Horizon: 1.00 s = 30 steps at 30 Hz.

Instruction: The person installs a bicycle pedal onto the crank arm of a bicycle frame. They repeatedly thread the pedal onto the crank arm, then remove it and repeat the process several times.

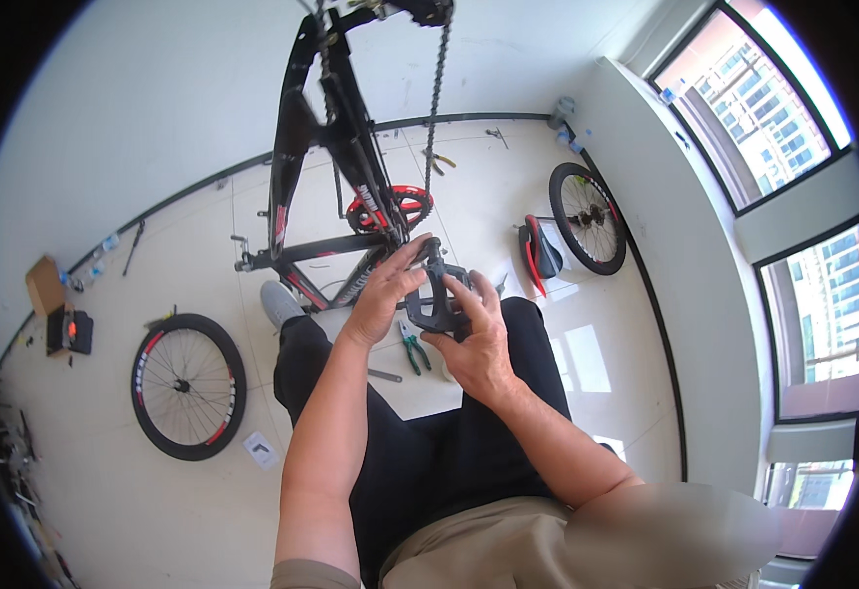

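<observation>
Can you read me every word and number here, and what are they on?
White lettering on the black-and-red bicycle frame: I don't copy out printed names.
White marks on the round, red-and-black spoked wheel: too blurred to read.
Small white rectangular paper: any print is too small to read.
Black, flat pedal: no readable text.

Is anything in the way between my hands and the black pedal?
Nothing visible. The right hand holds the black pedal along its right side, and the left hand is right by its left side. The green-handled pliers lie on the floor below.
</observation>
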Available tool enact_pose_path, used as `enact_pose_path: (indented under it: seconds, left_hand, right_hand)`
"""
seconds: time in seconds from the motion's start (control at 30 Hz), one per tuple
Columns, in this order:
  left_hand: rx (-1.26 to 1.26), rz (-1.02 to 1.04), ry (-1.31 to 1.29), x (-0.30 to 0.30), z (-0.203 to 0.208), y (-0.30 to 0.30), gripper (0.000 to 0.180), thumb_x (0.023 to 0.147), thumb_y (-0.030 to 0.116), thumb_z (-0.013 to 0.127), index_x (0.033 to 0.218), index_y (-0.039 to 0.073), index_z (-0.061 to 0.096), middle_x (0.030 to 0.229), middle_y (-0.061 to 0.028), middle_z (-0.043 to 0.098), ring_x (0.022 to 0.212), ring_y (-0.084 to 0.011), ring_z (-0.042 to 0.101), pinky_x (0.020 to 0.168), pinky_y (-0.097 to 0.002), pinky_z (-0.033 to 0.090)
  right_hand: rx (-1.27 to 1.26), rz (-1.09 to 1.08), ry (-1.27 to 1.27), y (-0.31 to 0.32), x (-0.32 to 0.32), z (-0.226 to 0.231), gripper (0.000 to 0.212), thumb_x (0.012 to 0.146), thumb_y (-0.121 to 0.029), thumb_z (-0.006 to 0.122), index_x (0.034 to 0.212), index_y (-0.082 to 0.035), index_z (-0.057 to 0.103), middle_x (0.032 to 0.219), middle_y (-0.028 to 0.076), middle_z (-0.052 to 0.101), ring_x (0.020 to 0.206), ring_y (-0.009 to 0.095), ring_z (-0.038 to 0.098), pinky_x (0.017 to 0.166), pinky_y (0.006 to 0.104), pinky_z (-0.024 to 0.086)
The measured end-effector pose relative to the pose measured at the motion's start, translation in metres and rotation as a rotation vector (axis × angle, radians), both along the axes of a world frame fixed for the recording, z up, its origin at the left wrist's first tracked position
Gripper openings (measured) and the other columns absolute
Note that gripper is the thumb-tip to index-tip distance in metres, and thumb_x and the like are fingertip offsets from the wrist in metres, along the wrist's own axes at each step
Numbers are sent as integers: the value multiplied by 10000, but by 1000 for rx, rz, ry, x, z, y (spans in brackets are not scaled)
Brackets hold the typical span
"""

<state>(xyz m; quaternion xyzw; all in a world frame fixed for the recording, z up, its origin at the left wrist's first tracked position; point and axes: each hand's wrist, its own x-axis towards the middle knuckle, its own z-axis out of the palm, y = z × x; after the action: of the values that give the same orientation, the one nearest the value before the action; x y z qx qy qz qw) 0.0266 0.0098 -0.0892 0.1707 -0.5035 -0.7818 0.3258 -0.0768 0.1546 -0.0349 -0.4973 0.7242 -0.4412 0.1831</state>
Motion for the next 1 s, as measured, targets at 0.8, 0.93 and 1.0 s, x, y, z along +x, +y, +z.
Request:
enact_pose_path:
  seconds: [0.8, 0.93, 1.0]
  left_hand:
    - [-128, 103, -271, -6, 3, -11, 526, 904, 107, 539, 1407, -43, 530, 1357, -157, 582, 1270, -237, 545, 1095, -363, 418]
    - [-98, 109, -286, -16, 26, 4, 485, 994, 96, 484, 1459, -39, 458, 1366, -153, 571, 1234, -242, 561, 1061, -355, 445]
    - [-118, 97, -323, -14, 22, 2, 444, 1027, 131, 508, 1440, -33, 485, 1350, -140, 584, 1185, -210, 574, 1014, -331, 457]
  right_hand:
    - [-16, -28, -1350, 9, 2, -12, 387, 909, -38, 686, 1234, 14, 482, 954, 133, 664, 820, 229, 714, 732, 371, 614]
    - [-157, -31, -1698, 0, 6, -34, 388, 968, -23, 616, 1328, -39, 472, 1081, 122, 655, 932, 229, 708, 839, 340, 614]
    - [-76, -28, -1834, 4, 4, -27, 357, 1010, -5, 541, 1357, -48, 468, 1223, 133, 624, 1082, 263, 685, 939, 338, 596]
